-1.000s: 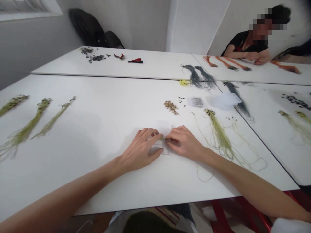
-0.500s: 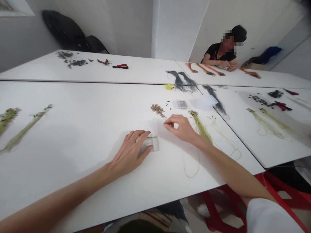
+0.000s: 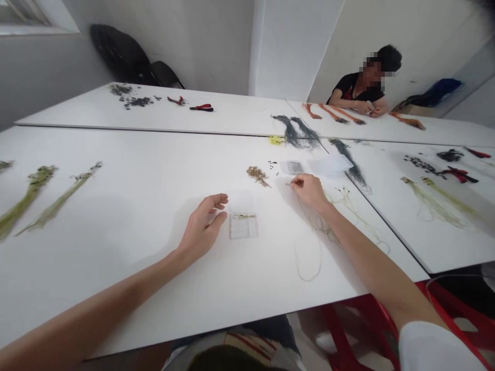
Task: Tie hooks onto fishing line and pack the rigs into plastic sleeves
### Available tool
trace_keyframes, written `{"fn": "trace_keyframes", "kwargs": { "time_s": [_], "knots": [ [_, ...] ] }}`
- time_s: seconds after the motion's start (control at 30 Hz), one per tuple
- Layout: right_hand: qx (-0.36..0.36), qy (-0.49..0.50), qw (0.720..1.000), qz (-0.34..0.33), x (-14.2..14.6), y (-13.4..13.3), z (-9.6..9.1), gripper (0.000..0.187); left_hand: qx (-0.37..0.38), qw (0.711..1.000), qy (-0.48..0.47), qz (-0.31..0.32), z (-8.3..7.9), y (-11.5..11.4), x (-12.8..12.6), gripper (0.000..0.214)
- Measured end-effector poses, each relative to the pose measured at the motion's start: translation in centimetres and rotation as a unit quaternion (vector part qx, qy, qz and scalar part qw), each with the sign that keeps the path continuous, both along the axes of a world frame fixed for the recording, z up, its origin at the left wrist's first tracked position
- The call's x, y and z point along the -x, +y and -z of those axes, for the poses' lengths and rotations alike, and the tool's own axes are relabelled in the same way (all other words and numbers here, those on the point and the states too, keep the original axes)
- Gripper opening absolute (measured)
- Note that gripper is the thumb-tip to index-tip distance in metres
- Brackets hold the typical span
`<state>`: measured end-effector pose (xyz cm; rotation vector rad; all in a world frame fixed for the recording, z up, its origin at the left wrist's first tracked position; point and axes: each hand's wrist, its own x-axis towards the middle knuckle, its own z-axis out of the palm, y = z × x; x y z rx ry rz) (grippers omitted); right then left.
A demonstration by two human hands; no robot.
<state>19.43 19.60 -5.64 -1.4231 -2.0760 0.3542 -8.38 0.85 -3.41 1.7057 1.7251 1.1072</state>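
Note:
My left hand [image 3: 203, 226] lies open on the white table, its fingertips just left of a clear plastic compartment box [image 3: 243, 226]. A small green-and-yellow strand [image 3: 243, 216] rests across the top of the box. My right hand [image 3: 307, 191] pinches a fine pale thread [image 3: 289, 184] between thumb and fingers, above the table. A long loop of thin line [image 3: 309, 263] trails on the table below that hand. Beside my right forearm lies a tangle of pale strands [image 3: 320, 224].
Ahead lie a heap of brown bits [image 3: 257, 175], black beads [image 3: 273, 165], a small clear box [image 3: 294, 167] and a plastic bag [image 3: 330, 166]. Green strand bundles [image 3: 34, 190] lie left. Red-handled pliers [image 3: 201, 107] lie far back. A seated person [image 3: 363, 87] handles orange strands.
Both hands have parted from their meeting point. My left hand has slid left off the plastic box, leaving it uncovered. My right hand has moved away to the right and up the table.

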Motion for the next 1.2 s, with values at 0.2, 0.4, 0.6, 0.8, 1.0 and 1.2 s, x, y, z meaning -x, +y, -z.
{"fn": "trace_keyframes", "kwargs": {
  "time_s": [0.2,0.4,0.6,0.8,1.0,1.2],
  "knots": [
    [0.007,0.009,0.999,-0.038,1.1,-1.8,-1.6,0.008,-0.008,1.000,-0.011,-0.008,-0.1,-0.2,-0.2,0.028],
    [0.039,0.147,0.966,-0.207,4.0,-8.1,-5.4,0.011,0.004,1.000,-0.022,0.015,-1.7,0.3,-0.8,0.025],
    [-0.093,0.075,0.965,-0.235,5.0,-11.9,-5.5,0.009,0.081,0.987,-0.099,0.101,-4.7,1.2,-3.2,0.035],
    [0.009,0.175,0.949,-0.263,4.9,-11.8,-5.4,0.006,0.065,0.989,-0.082,0.106,-5.8,1.9,-4.4,0.026],
    [0.224,0.305,0.875,-0.301,4.7,-11.3,-6.1,0.016,0.024,0.992,-0.048,0.113,-6.7,2.5,-4.4,0.026],
    [0.256,0.383,0.830,-0.314,4.2,-10.6,-6.7,0.020,0.043,0.973,-0.174,0.144,-6.2,2.6,-5.3,0.029]
  ]
}}
